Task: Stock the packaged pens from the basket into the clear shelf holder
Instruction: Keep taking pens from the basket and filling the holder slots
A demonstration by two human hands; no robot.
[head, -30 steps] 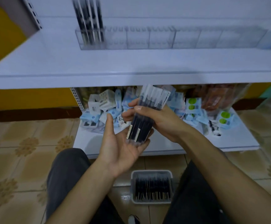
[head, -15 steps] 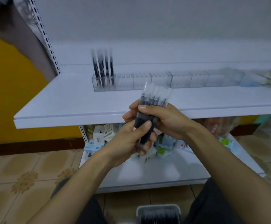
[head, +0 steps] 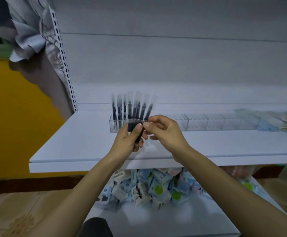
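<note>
Head view, person facing a white store rack. Biggest thing is the upper shelf, a flat white board across the frame. Below it is the lower shelf with a heap of small boxes at the back. Clear shelf holder runs along the rear of the upper shelf, a long strip split into compartments. Stocked pens stand upright in its leftmost compartment only. Basket not in frame. Both hands are up in front of the holder's left end. Left hand has fingers curled round the lower ends of the packaged pens, thumb pressed across the front. The sleeves fan out above it, maybe 5 or 6, count unsure from blur. Right hand pinches the rightmost sleeve low down between thumb and forefinger, other fingers loosely bent and holding nothing. Handling guess: each pen is light and stiff along the barrel. The clear wrap looks slick, and thin at the top flap, so sleeves could slide out of the fan or crumple. Best hold is on the barrel, lower half, not the empty flap. Then 1 sleeve at a time goes upright into a compartment beside the stocked ones.
</note>
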